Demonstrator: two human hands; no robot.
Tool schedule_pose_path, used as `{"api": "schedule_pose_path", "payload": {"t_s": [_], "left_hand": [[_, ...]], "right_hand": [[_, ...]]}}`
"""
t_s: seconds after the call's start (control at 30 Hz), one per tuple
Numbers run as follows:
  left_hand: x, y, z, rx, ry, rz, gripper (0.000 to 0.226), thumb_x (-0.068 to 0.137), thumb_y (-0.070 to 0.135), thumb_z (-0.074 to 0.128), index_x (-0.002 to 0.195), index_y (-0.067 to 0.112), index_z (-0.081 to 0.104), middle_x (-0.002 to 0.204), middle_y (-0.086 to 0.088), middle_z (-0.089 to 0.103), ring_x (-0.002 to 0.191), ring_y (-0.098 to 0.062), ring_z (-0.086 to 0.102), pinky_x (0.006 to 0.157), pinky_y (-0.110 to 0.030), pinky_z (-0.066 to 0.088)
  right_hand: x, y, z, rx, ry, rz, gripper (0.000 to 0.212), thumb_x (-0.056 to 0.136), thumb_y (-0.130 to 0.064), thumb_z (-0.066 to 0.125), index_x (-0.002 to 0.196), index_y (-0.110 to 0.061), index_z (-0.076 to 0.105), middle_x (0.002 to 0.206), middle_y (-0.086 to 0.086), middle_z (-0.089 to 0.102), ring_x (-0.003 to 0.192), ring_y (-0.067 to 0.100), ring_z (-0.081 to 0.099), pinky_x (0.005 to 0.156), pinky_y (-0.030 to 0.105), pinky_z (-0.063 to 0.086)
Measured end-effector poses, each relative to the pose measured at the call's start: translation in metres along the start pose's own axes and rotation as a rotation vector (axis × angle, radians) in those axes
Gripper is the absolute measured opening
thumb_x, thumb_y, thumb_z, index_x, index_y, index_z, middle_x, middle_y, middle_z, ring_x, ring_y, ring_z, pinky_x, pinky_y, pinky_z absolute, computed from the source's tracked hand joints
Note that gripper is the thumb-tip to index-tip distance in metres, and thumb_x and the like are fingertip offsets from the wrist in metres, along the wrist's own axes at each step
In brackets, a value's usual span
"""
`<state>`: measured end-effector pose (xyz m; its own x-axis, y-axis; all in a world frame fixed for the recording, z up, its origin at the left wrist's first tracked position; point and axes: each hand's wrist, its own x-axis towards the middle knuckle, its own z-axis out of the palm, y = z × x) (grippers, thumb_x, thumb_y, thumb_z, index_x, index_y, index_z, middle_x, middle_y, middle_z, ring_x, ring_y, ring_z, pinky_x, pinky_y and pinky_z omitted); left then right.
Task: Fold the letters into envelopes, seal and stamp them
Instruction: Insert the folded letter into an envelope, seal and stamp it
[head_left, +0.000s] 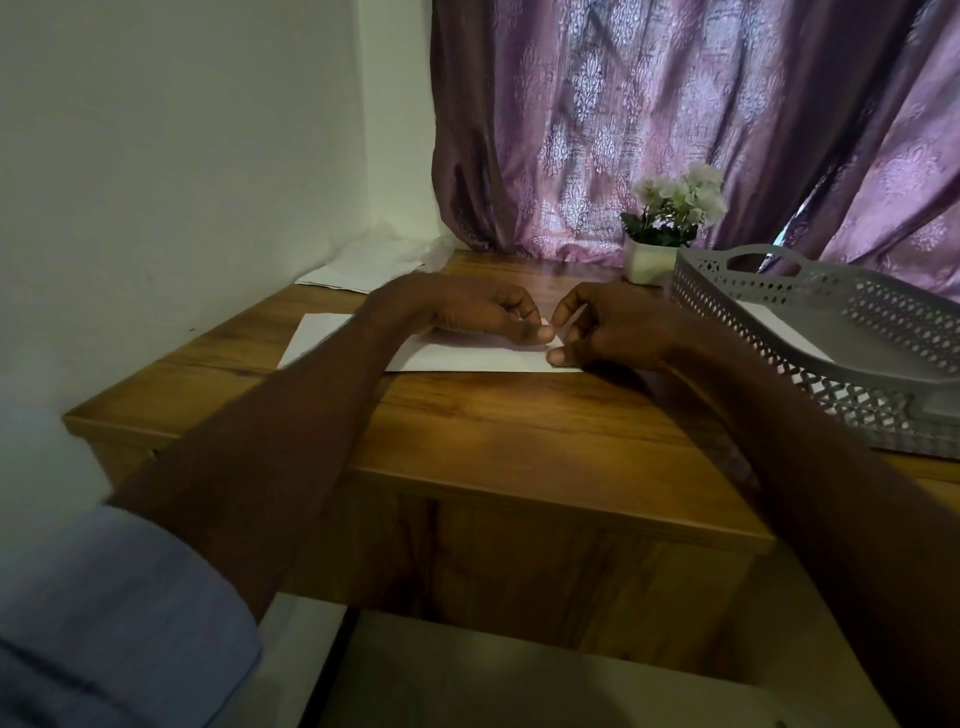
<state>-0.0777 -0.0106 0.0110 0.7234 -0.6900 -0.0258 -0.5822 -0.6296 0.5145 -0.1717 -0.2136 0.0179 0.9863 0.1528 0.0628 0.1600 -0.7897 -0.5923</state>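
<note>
A white envelope lies flat on the wooden table, its long side towards me. My left hand rests on its middle with curled fingers, thumb and fingertips pressing near the right end. My right hand sits at the envelope's right end, its thumb pressed on the near corner and its fingers curled over the edge. Both hands meet at that right end; whether a small thing such as a stamp lies between the fingertips cannot be made out. My left forearm hides part of the envelope's left half.
A grey perforated tray holding white paper stands at the right. A small white pot of white flowers is behind it, by the purple curtain. More white papers lie at the back left corner against the wall.
</note>
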Motion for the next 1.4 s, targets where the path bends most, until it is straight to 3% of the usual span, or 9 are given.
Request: {"api": "schedule_pose_path", "payload": {"t_s": [0.17, 0.43, 0.6, 0.73, 0.83, 0.97, 1.1, 1.27, 1.4], "left_hand": [[0.004, 0.004, 0.006, 0.055, 0.026, -0.025, 0.037, 0.083, 0.071, 0.067, 0.102, 0.039, 0.063, 0.107, 0.015, 0.064, 0.099, -0.010, 0.057, 0.077, -0.031, 0.040], [0.009, 0.005, 0.012, -0.005, 0.054, -0.051, 0.047, 0.060, 0.070, 0.069, 0.096, 0.040, 0.068, 0.110, 0.012, 0.066, 0.104, -0.015, 0.057, 0.088, -0.038, 0.045], [0.008, 0.006, 0.014, 0.028, 0.042, -0.049, 0.040, 0.064, 0.074, 0.068, 0.093, 0.046, 0.064, 0.119, 0.012, 0.063, 0.112, -0.018, 0.056, 0.100, -0.047, 0.047], [0.007, 0.009, 0.014, 0.020, 0.041, -0.058, 0.043, 0.057, 0.071, 0.068, 0.091, 0.045, 0.064, 0.117, 0.009, 0.061, 0.110, -0.020, 0.055, 0.098, -0.046, 0.045], [0.005, 0.014, 0.014, 0.007, 0.041, -0.058, 0.048, 0.061, 0.068, 0.069, 0.098, 0.038, 0.064, 0.120, 0.006, 0.061, 0.112, -0.022, 0.055, 0.097, -0.044, 0.044], [0.005, 0.013, 0.014, -0.004, 0.046, -0.073, 0.026, 0.084, 0.049, 0.070, 0.103, 0.033, 0.063, 0.125, 0.000, 0.059, 0.116, -0.026, 0.052, 0.100, -0.045, 0.042], [0.003, 0.012, 0.012, 0.005, 0.056, -0.071, 0.023, 0.091, 0.050, 0.070, 0.101, 0.031, 0.061, 0.126, 0.002, 0.059, 0.113, -0.021, 0.051, 0.095, -0.042, 0.041], [0.000, 0.010, 0.012, -0.037, 0.046, -0.056, 0.027, 0.094, 0.045, 0.066, 0.112, 0.024, 0.064, 0.125, 0.001, 0.060, 0.112, -0.020, 0.052, 0.092, -0.039, 0.042], [-0.002, 0.010, 0.009, -0.149, 0.018, -0.056, 0.012, 0.102, 0.035, 0.060, 0.098, 0.024, 0.064, 0.108, 0.003, 0.062, 0.101, -0.017, 0.052, 0.088, -0.036, 0.040]], "right_hand": [[0.001, 0.001, 0.002, -0.026, 0.022, 0.008, 0.052, 0.076, -0.030, 0.090, 0.114, -0.014, 0.057, 0.106, 0.006, 0.067, 0.090, 0.017, 0.059, 0.076, 0.033, 0.051], [-0.004, 0.004, 0.002, -0.121, 0.033, -0.036, 0.039, 0.079, -0.037, 0.086, 0.097, -0.023, 0.055, 0.095, -0.003, 0.064, 0.082, 0.011, 0.057, 0.066, 0.027, 0.043], [-0.009, 0.002, -0.001, -0.062, -0.009, -0.026, 0.036, 0.076, -0.034, 0.087, 0.094, -0.019, 0.060, 0.093, 0.000, 0.065, 0.084, 0.014, 0.058, 0.075, 0.031, 0.050], [-0.008, 0.004, 0.006, 0.072, 0.085, 0.029, 0.033, 0.080, -0.037, 0.085, 0.093, -0.014, 0.064, 0.081, 0.002, 0.071, 0.074, 0.016, 0.063, 0.068, 0.035, 0.052], [-0.005, 0.004, 0.009, -0.042, 0.104, 0.016, 0.037, 0.078, -0.038, 0.087, 0.095, -0.015, 0.063, 0.084, 0.001, 0.069, 0.079, 0.016, 0.063, 0.075, 0.038, 0.053], [-0.006, -0.002, 0.003, -0.166, 0.029, -0.008, 0.040, 0.082, -0.043, 0.082, 0.101, -0.016, 0.060, 0.087, -0.004, 0.065, 0.077, 0.010, 0.057, 0.068, 0.028, 0.047], [-0.011, -0.009, -0.005, -0.229, -0.070, -0.033, 0.039, 0.084, -0.041, 0.080, 0.106, -0.016, 0.060, 0.097, 0.000, 0.065, 0.086, 0.014, 0.058, 0.079, 0.033, 0.050], [-0.016, -0.004, -0.002, 0.029, -0.062, 0.031, 0.034, 0.085, -0.032, 0.081, 0.106, -0.011, 0.065, 0.096, 0.006, 0.070, 0.084, 0.015, 0.061, 0.075, 0.034, 0.051], [-0.010, 0.004, 0.005, 0.235, 0.113, 0.131, 0.008, 0.094, -0.012, 0.071, 0.101, -0.011, 0.067, 0.100, 0.013, 0.072, 0.086, 0.018, 0.064, 0.081, 0.037, 0.055]]}}
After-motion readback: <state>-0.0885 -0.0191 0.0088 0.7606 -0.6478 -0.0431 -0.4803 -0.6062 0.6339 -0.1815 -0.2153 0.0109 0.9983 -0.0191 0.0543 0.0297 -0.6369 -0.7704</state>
